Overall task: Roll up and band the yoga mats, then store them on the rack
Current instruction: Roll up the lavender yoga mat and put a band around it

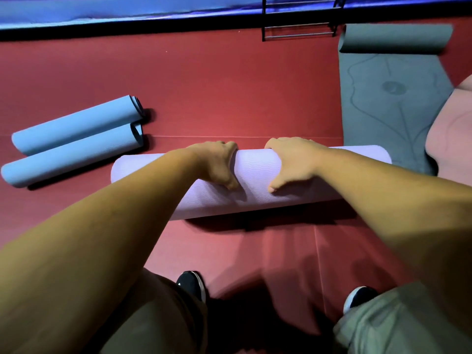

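The rolled lilac mat [252, 180] is laid across the red floor [229, 85] and gripped near its middle by the left hand [217, 164] and the right hand [293, 162]. Fingers [228, 146] are curled over its far side, likely so the coil is held tight for banding. The rack [298, 29] is seen beyond it.

A rolled mat [255, 180] lies across the floor [229, 85] at 12 o'clock, just past my left shoe [191, 284] and right shoe [357, 297]. My left hand [219, 164] and right hand [293, 162] grip it side by side near its middle. At 10 o'clock a far roll [76, 123] lies touching a near roll [71, 157]. At 2 o'clock a flat mat [383, 98] runs away from me to its rolled end [393, 38]. The rack [298, 29] stands at 1 o'clock, just left of that end. At 3 o'clock, one more mat [454, 129] lies over the flat mat's right side.
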